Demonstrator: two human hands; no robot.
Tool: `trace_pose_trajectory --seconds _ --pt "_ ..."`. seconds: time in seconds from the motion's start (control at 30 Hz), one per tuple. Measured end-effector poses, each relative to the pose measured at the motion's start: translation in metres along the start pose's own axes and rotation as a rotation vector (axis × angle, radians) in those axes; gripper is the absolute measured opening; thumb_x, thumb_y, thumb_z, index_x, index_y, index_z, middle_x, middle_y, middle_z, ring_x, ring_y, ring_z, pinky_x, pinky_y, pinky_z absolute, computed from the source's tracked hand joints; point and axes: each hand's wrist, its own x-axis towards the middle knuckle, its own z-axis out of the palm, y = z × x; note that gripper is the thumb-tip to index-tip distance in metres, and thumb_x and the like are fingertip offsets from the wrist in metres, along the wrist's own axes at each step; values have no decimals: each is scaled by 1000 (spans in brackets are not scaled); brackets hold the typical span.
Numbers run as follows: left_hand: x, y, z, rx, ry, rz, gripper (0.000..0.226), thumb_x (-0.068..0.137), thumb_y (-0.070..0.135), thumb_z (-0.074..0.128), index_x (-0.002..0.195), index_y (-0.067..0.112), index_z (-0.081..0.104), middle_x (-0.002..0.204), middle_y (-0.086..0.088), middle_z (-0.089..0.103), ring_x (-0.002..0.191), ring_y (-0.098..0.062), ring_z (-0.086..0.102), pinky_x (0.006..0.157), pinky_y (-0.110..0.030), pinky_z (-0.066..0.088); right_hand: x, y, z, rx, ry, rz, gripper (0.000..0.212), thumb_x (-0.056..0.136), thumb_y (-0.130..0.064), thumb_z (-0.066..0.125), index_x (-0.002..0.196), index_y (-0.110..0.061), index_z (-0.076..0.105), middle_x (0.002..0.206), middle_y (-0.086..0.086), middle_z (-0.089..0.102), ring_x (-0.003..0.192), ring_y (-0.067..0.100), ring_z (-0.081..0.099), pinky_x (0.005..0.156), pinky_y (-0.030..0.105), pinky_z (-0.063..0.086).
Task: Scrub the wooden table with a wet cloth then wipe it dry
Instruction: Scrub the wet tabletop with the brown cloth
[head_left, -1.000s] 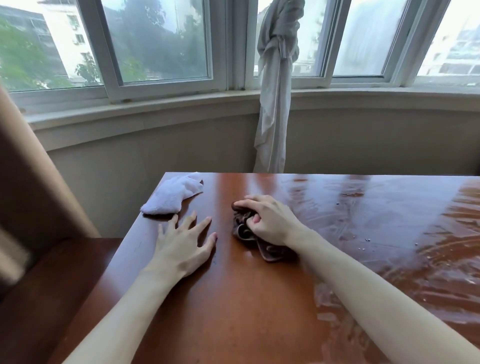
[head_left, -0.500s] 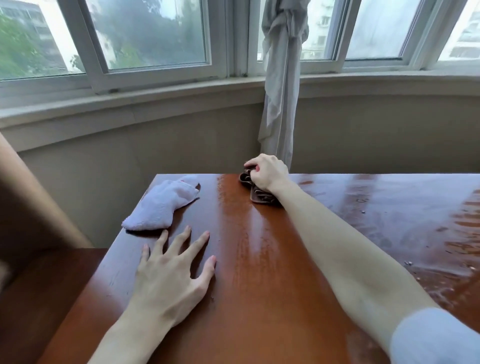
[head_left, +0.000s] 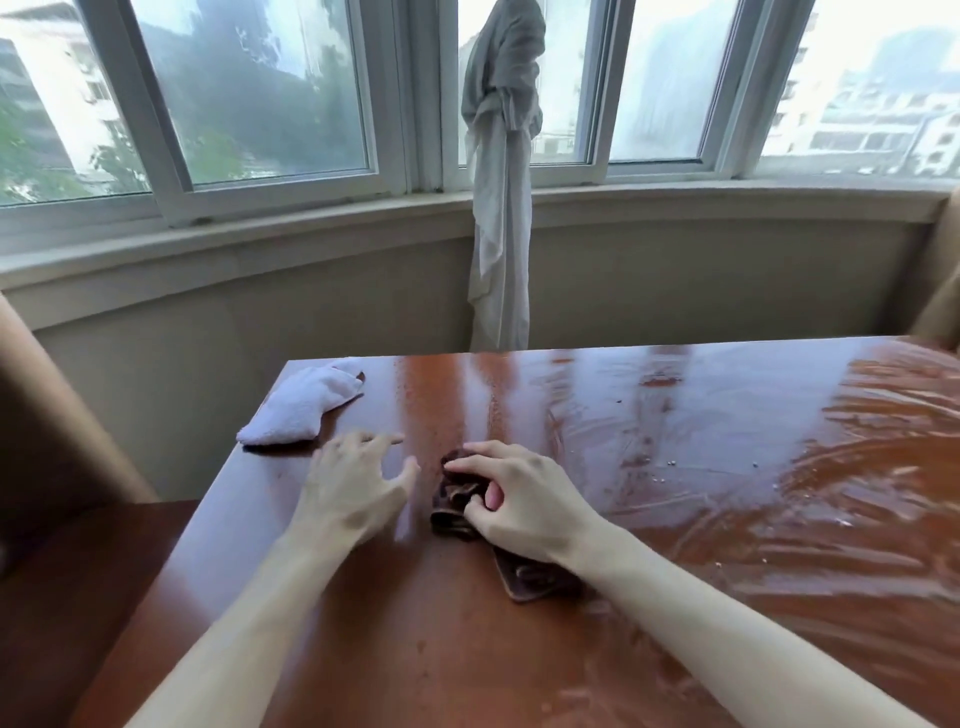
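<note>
It looked like a room in a home, high up in a building. A shiny brown wooden counter (head_left: 675, 467) stood by a curved wall with a row of windows (head_left: 249, 98). A pale curtain (head_left: 500, 182) was tied in a knot and hung down. Outside were green trees (head_left: 31, 156) and tall blocks of flats (head_left: 878, 114).

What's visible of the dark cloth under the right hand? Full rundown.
The dark cloth is a brown, crumpled rag that looks damp, bunched into folds on the wooden table near its left end. The right hand grips it from above, fingers curled over the front folds. A flatter tail sticks out from under the wrist toward the camera. The left hand lies beside it, not touching.
</note>
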Motion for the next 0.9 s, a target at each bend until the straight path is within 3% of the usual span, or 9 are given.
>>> trace_pose_trajectory --seconds 0.1,0.23,0.37,0.5,0.63,0.9 --pt "-9 -4 14 113 -55 25 69 83 74 28 145 47 44 155 -1 40 147 -27 27 121 -45 22 20 16 1 -1 37 27 53 81 -34 54 133 -45 61 143 -15 55 128 10 54 105 38 49" --pt "-16 -23 23 99 33 53 75 80 74 18 144 47 45 156 6 39 148 -21 26 121 -43 23 101 63 2 -74 98 154 55 85 -25 56 138 -41 60 155 2 43 137 26 46 110 42 43" --pt "-12 -26 32 82 67 49 73 81 74 19 144 49 46 155 9 39 149 -19 24 122 -43 21 174 115 -2 -160 181 290 51 87 -20 53 134 -35 66 144 4 54 126 31 55 98 39 50" --pt "-10 -26 32 82 57 40 75 79 77 17 143 51 45 157 9 37 150 -20 22 123 -43 19 206 127 -3 -167 189 329 45 89 -20 50 126 -34 71 129 2 63 119 29 59 92 36 49" --pt "-11 -24 28 76 40 33 77 77 78 16 144 51 46 157 9 37 149 -21 24 123 -44 20 165 105 -5 -114 177 280 42 85 -18 53 117 -34 76 129 -6 66 118 23 60 92 34 49" --pt "-18 -14 18 90 13 34 85 74 78 13 146 46 44 159 2 37 148 -23 24 121 -43 20 -4 4 -1 -65 41 61 53 82 -27 56 132 -42 66 146 -16 54 128 12 50 105 34 47"
